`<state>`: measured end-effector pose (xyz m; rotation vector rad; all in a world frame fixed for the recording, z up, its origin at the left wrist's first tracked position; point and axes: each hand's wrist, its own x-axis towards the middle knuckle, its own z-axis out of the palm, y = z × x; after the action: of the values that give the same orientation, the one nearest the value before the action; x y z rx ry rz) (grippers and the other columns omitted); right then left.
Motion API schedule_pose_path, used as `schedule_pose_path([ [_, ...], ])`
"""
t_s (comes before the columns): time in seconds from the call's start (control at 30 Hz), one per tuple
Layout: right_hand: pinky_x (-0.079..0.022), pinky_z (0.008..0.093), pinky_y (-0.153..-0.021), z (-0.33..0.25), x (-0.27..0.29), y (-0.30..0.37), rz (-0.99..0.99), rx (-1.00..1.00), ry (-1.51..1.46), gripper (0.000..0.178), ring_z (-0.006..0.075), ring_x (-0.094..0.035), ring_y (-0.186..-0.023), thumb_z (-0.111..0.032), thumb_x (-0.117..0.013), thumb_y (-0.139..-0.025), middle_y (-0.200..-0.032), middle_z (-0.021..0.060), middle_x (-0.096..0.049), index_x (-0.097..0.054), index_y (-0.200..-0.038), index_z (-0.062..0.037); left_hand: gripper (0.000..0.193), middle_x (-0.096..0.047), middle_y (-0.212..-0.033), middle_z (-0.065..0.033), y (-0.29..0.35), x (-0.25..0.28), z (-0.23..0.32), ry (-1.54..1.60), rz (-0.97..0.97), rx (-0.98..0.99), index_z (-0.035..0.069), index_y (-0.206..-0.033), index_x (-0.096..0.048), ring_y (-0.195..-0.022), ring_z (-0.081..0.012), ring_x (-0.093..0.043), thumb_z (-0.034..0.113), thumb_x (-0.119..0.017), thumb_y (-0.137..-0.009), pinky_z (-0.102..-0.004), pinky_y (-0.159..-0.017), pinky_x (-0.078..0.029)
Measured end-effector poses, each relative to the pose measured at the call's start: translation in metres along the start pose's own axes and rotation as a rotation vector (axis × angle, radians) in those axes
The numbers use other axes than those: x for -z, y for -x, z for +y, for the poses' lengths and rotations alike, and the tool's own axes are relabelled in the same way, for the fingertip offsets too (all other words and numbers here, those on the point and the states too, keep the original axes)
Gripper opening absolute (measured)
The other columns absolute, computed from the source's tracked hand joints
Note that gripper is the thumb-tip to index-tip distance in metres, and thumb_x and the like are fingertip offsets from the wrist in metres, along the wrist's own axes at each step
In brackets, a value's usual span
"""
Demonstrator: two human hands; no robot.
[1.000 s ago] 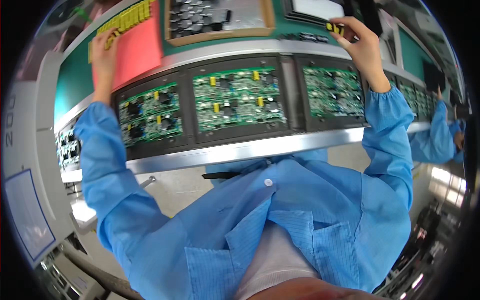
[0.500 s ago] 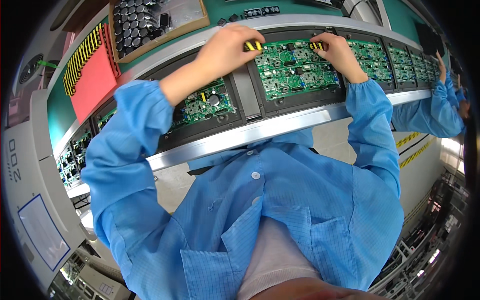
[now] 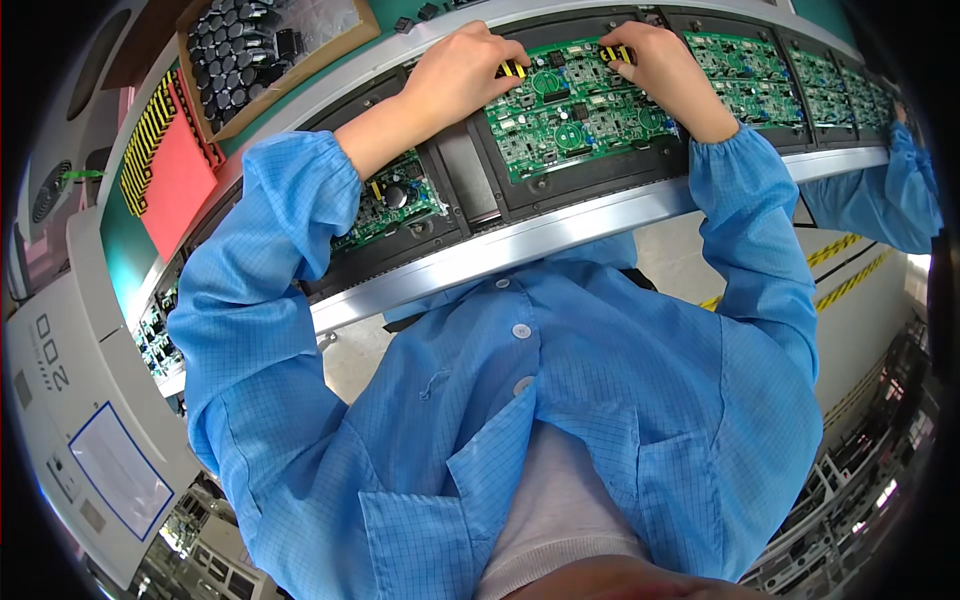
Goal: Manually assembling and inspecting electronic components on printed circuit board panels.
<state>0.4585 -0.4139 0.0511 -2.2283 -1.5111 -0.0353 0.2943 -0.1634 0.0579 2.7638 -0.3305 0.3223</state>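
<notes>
My left hand (image 3: 455,80) pinches a small yellow-and-black wound component (image 3: 513,69) at the upper left corner of a green circuit board (image 3: 540,135). A similar yellow-and-black component (image 3: 612,54) is between the fingertips of my right hand (image 3: 665,75), over the board's upper right part. Both hands are closed, and my fingers partly cover the pieces. Whether either piece touches the board I cannot tell. The board lies in a black carrier frame (image 3: 590,177) on the line. Left of it, beneath my left forearm, another board (image 3: 425,208) bears a round black capacitor (image 3: 396,195).
A cardboard box (image 3: 270,95) of black cylindrical capacitors stands at the back left. Beside it lies a red sheet (image 3: 180,190) with rows of yellow-and-black components (image 3: 145,150). More boards (image 3: 745,85) continue rightward, where another person's blue sleeve (image 3: 880,205) reaches in. A metal rail (image 3: 520,242) runs in front.
The whole view has shifted, with the boards a little higher and further left. My left hand has brought its component rightward onto the board's corner. My right hand still holds its piece over the board.
</notes>
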Motion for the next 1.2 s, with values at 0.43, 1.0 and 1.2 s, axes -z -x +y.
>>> schedule_pose_path([
  [0.43,-0.055,0.0433,-0.086,-0.035,0.025,-0.008,-0.008,-0.087,-0.003,0.025,0.0376,-0.068,-0.094,-0.004,-0.075,-0.075,-0.094,0.0185,-0.071,-0.075,-0.1,-0.0014,0.021,-0.072,-0.099,-0.008,0.003,0.023,0.015,0.103,-0.005,-0.006,0.006,-0.101,-0.077,-0.094,-0.0277,-0.069,0.018,-0.08,-0.083,-0.0373,-0.081,-0.057],
  [1.0,-0.055,0.0445,-0.084,-0.037,0.026,-0.013,0.004,-0.065,0.016,0.017,0.0389,-0.069,-0.09,-0.004,-0.072,-0.076,-0.091,0.0195,-0.072,-0.075,-0.093,-0.0008,0.026,-0.074,-0.106,-0.0078,0.022,0.001,0.04,0.191,-0.129,-0.16,0.006,-0.104,-0.076,-0.098,-0.028,-0.07,0.011,-0.081,-0.08,-0.0368,-0.087,-0.059],
  [1.2,-0.055,0.0454,-0.083,-0.041,0.029,-0.015,-0.037,-0.113,0.072,0.016,0.0395,-0.069,-0.09,-0.004,-0.07,-0.077,-0.09,0.0207,-0.072,-0.075,-0.092,-0.0004,0.025,-0.074,-0.105,-0.007,0.021,-0.008,0.038,0.197,-0.134,-0.165,0.006,-0.102,-0.075,-0.1,-0.028,-0.069,0.012,-0.081,-0.079,-0.0383,-0.094,-0.056],
])
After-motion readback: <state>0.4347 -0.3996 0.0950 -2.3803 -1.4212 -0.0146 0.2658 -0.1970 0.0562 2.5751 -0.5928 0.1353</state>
